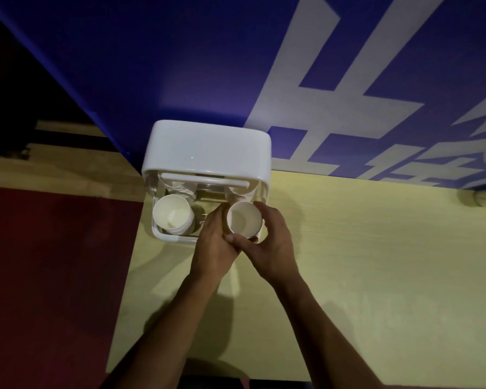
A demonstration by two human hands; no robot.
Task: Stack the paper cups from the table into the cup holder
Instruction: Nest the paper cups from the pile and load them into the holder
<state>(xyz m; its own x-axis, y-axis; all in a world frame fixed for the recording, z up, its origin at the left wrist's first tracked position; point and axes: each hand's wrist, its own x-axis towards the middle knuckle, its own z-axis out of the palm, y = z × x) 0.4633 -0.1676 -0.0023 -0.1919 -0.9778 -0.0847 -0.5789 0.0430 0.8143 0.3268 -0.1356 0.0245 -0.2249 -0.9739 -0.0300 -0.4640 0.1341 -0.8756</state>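
A white plastic cup holder [208, 147] stands at the table's back left corner against the blue wall. Its left slot holds a stack of white paper cups [172, 213], mouth up. Over the right slot sits another white paper cup [243, 219], also mouth up. My left hand [213, 242] grips this cup from the left side and my right hand [267, 242] curls round it from the right and front. The two thumbs meet at the cup's near rim. The cup's lower part and the right slot are hidden by my hands.
The pale yellow table [376, 276] stretches to the right and toward me. Its left edge runs beside the holder, with red floor [54, 276] below. A blue wall with white lettering [348, 80] stands directly behind the holder.
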